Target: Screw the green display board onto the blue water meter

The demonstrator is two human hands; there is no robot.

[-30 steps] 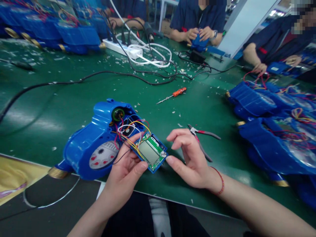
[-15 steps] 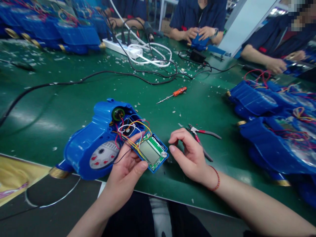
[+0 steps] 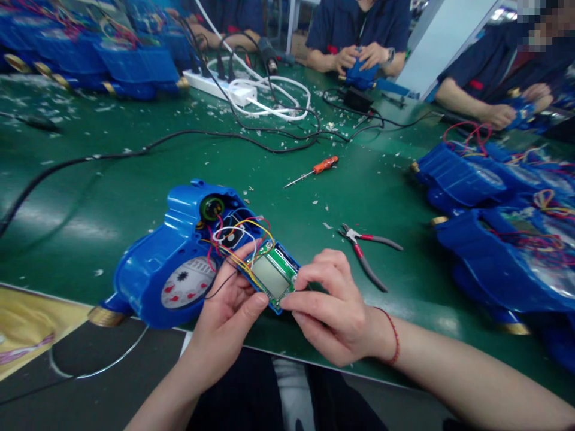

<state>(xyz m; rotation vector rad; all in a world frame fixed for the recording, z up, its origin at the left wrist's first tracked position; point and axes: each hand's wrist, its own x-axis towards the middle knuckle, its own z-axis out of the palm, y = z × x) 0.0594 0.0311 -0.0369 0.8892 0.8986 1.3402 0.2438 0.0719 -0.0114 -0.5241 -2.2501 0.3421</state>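
A blue water meter housing (image 3: 162,257) lies open on the green table (image 3: 112,203) near its front edge, its dial facing up. Coloured wires run from it to a small green circuit board with a grey display (image 3: 272,276). My left hand (image 3: 227,314) grips the board from below, thumb on its near edge. My right hand (image 3: 330,308) is curled over the board's right end, fingers pinched on its corner.
Red-handled pliers (image 3: 366,251) lie right of my hands, an orange screwdriver (image 3: 314,170) farther back. Black cables, a white power strip (image 3: 215,84) and scraps cover the far table. Stacks of blue meters (image 3: 494,239) fill the right and far left. Other people work opposite.
My right hand moved left from beside the pliers and closed onto the right end of the circuit board. The left hand and meter stayed put.
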